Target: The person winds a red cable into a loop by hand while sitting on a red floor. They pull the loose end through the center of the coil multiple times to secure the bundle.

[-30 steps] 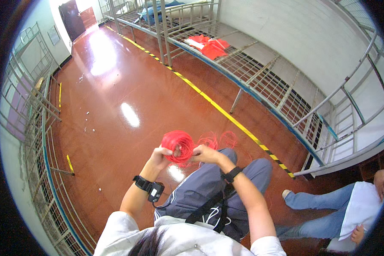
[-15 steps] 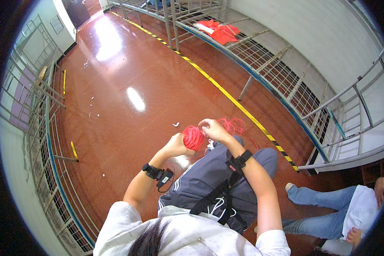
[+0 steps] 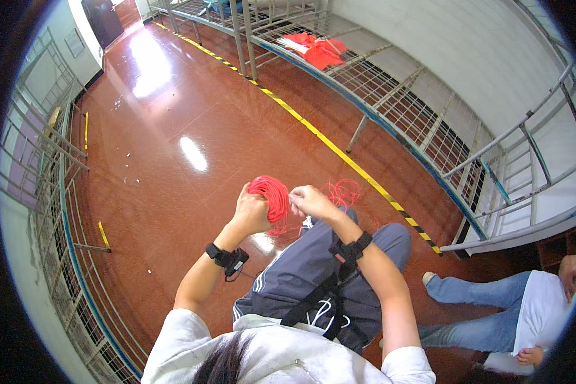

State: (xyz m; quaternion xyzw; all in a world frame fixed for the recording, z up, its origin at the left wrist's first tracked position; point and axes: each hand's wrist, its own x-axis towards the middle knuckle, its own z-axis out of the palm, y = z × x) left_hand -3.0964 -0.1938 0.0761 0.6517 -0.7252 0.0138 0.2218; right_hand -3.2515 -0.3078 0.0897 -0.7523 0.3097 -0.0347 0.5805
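Observation:
My left hand (image 3: pixel 250 211) is closed round a bundle of thin red cord (image 3: pixel 272 196), wound into a thick, rounded skein. Loops hang from the underside of the skein. Just right of it, my right hand (image 3: pixel 311 203) is held in a pinch, fingertips close to the wound cord. Whatever sits between those fingertips is too small to make out. Beyond the right hand lies a loose tangle of red cord (image 3: pixel 344 191), partly hidden by that hand and my knee. Both wrists wear black straps with small devices.
Metal bed frames with wire mesh stand along the left (image 3: pixel 70 256) and right (image 3: pixel 390 134). Orange-red cloth (image 3: pixel 317 50) lies on the right one. Yellow-black tape (image 3: pixel 320 134) crosses the reddish-brown floor. Another person in jeans (image 3: pixel 480 294) is at the lower right.
My left hand has moved left and up with the skein, turning it so more of its side shows. The gap between skein and right hand has widened slightly. The whole view has shifted a little.

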